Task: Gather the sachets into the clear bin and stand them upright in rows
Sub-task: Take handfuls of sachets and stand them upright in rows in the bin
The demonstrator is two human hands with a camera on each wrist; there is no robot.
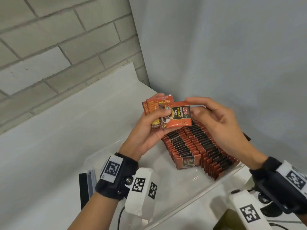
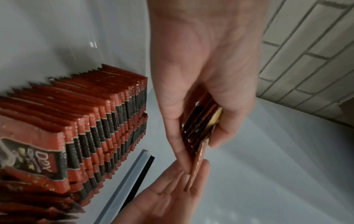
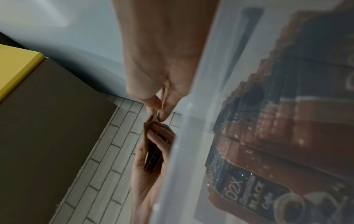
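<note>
Over the far end of the clear bin (image 1: 209, 184), my left hand (image 1: 155, 121) grips a small stack of red sachets (image 1: 153, 106). The front sachet (image 1: 178, 117) faces me and reads "D2X Black Coffee". My right hand (image 1: 192, 106) pinches its right edge between thumb and forefinger. The right wrist view shows that pinch by my right hand (image 3: 156, 111) on the sachet's edge (image 3: 151, 119). In the left wrist view my left hand (image 2: 198, 136) clasps the stack (image 2: 201, 125) edge-on. Two rows of upright sachets (image 1: 191, 146) fill the bin's right side, also visible as rows of sachets (image 2: 86, 128).
The bin sits on a white counter (image 1: 58, 130) in a corner between a brick wall and a grey wall. A black and clear strip (image 1: 87, 185) lies by the bin's left end. A brown box with a yellow top (image 3: 47, 121) stands to the right.
</note>
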